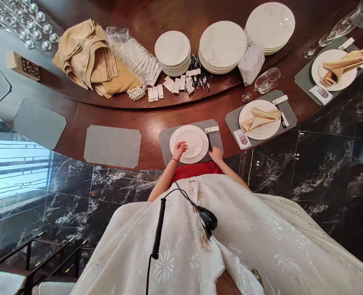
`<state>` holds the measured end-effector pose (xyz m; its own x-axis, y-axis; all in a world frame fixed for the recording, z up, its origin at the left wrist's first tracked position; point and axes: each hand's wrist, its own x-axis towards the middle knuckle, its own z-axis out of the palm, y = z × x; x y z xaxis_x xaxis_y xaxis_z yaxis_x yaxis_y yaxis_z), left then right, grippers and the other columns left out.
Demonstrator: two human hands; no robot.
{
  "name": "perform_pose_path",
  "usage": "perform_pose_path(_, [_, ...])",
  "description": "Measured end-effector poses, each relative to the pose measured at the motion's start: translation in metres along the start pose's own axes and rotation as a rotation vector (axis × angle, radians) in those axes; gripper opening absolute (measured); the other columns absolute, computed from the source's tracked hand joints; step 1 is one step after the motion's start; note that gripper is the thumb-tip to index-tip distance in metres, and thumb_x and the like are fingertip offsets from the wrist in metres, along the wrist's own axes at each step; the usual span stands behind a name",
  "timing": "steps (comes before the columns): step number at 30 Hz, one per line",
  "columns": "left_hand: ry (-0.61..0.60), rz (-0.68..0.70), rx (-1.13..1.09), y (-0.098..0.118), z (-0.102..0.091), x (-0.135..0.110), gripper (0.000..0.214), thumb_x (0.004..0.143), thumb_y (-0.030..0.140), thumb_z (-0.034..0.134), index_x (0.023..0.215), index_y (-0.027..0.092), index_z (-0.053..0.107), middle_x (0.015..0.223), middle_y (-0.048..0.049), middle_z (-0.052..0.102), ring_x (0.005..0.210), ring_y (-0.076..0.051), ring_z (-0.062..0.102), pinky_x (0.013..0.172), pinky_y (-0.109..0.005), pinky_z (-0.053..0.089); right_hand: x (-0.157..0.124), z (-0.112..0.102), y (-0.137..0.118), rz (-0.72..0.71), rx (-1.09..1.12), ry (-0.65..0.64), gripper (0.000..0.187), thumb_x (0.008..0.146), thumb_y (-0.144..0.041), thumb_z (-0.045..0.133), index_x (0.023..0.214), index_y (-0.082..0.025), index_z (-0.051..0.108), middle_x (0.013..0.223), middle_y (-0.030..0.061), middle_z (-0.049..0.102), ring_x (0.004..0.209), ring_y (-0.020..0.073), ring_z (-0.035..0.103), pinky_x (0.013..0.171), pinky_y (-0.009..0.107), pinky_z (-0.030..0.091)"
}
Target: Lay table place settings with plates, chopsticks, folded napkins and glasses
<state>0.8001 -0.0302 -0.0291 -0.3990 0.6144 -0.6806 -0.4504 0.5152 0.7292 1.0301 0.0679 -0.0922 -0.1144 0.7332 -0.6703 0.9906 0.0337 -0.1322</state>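
Over the small white plate [193, 139], which is stacked on a larger white plate [204, 151], hovers my left hand [179, 150], its fingers loosely bent and apart with nothing in them. My right hand [216, 154] pinches the near end of dark chopsticks [209, 140] just right of the plates. The chopsticks' far end lies by a white chopstick rest [211, 129]. Beneath all of this is a grey placemat [165, 141]. Whether the right fingertips also touch the mat is hidden.
On the raised table centre stand plate stacks [172, 49], dark chopsticks [203, 78], white rests [155, 93], wrapped packets [144, 57] and tan napkins [85, 57]. A bare grey placemat [113, 145] lies left. To the right is a set plate with a folded napkin [261, 119] and a glass lying down [267, 80].
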Motion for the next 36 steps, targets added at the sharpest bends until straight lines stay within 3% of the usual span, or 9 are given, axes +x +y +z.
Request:
perform_pose_path(8, [-0.012, -0.033, 0.030, -0.001, -0.003, 0.006, 0.018, 0.092, 0.031, 0.070, 0.104, 0.017, 0.068, 0.097, -0.0087, 0.073, 0.081, -0.013, 0.068, 0.079, -0.027, 0.051, -0.008, -0.001, -0.003, 0.005, -0.018, -0.015, 0.029, 0.103, -0.023, 0.054, 0.127, -0.010, 0.064, 0.127, 0.0223, 0.070, 0.118, 0.0293, 0.068, 0.097, 0.034, 0.050])
perform_pose_path(17, [-0.017, -0.086, 0.035, 0.006, 0.012, 0.016, 0.019, 0.092, 0.030, 0.069, 0.105, 0.017, 0.068, 0.096, -0.0084, 0.074, 0.078, -0.012, 0.067, 0.077, -0.025, 0.051, -0.012, -0.013, -0.008, -0.016, -0.053, -0.087, 0.028, 0.106, -0.025, 0.052, 0.127, -0.010, 0.062, 0.129, 0.0230, 0.069, 0.121, 0.0288, 0.067, 0.099, 0.033, 0.049])
perform_pose_path(22, [-0.009, -0.085, 0.048, 0.010, 0.019, 0.017, 0.023, 0.092, 0.036, 0.071, 0.105, 0.017, 0.068, 0.097, -0.0091, 0.074, 0.079, -0.012, 0.067, 0.077, -0.024, 0.052, -0.020, -0.036, -0.013, -0.004, -0.114, -0.193, 0.047, 0.099, -0.033, 0.071, 0.136, -0.009, 0.055, 0.130, 0.0256, 0.069, 0.125, 0.0319, 0.068, 0.099, 0.036, 0.051])
perform_pose_path(25, [0.016, -0.081, 0.051, 0.013, 0.018, 0.016, 0.024, 0.091, 0.037, 0.070, 0.104, 0.017, 0.067, 0.098, -0.0091, 0.074, 0.077, -0.012, 0.067, 0.077, -0.025, 0.052, -0.003, -0.082, -0.019, -0.115, -0.122, -0.197, 0.048, 0.094, -0.037, 0.077, 0.132, -0.014, 0.060, 0.129, 0.0216, 0.071, 0.121, 0.0327, 0.069, 0.098, 0.038, 0.053])
perform_pose_path(27, [0.033, -0.093, 0.046, 0.014, 0.015, 0.016, 0.024, 0.090, 0.037, 0.070, 0.103, 0.017, 0.067, 0.098, -0.0091, 0.074, 0.077, -0.012, 0.067, 0.077, -0.026, 0.052, 0.029, -0.135, -0.025, -0.218, -0.064, -0.066, 0.038, 0.097, -0.038, 0.073, 0.128, -0.019, 0.065, 0.123, 0.0154, 0.075, 0.116, 0.0303, 0.071, 0.099, 0.038, 0.054])
perform_pose_path(30, [0.091, -0.128, 0.017, 0.013, 0.010, 0.017, 0.025, 0.089, 0.037, 0.071, 0.102, 0.017, 0.067, 0.095, -0.0081, 0.073, 0.078, -0.013, 0.068, 0.079, -0.028, 0.053, 0.101, -0.237, -0.040, -0.297, 0.060, 0.273, 0.033, 0.101, -0.037, 0.065, 0.130, -0.020, 0.065, 0.114, 0.0109, 0.076, 0.111, 0.0275, 0.071, 0.103, 0.040, 0.054])
perform_pose_path(33, [0.162, -0.147, -0.011, 0.009, 0.005, 0.015, 0.029, 0.086, 0.040, 0.073, 0.102, 0.017, 0.068, 0.095, -0.0084, 0.074, 0.081, -0.015, 0.070, 0.081, -0.030, 0.054, 0.181, -0.339, -0.056, -0.262, 0.111, 0.547, 0.034, 0.106, -0.036, 0.056, 0.130, -0.015, 0.067, 0.120, 0.0151, 0.074, 0.118, 0.0285, 0.068, 0.109, 0.045, 0.051])
perform_pose_path(36, [0.204, -0.158, -0.042, 0.004, 0.002, 0.013, 0.036, 0.083, 0.046, 0.076, 0.103, 0.018, 0.068, 0.097, -0.0093, 0.074, 0.083, -0.017, 0.071, 0.082, -0.031, 0.054, 0.246, -0.403, -0.067, -0.190, 0.131, 0.603, 0.036, 0.109, -0.036, 0.053, 0.119, -0.009, 0.073, 0.124, 0.0204, 0.073, 0.123, 0.0296, 0.066, 0.111, 0.047, 0.049])
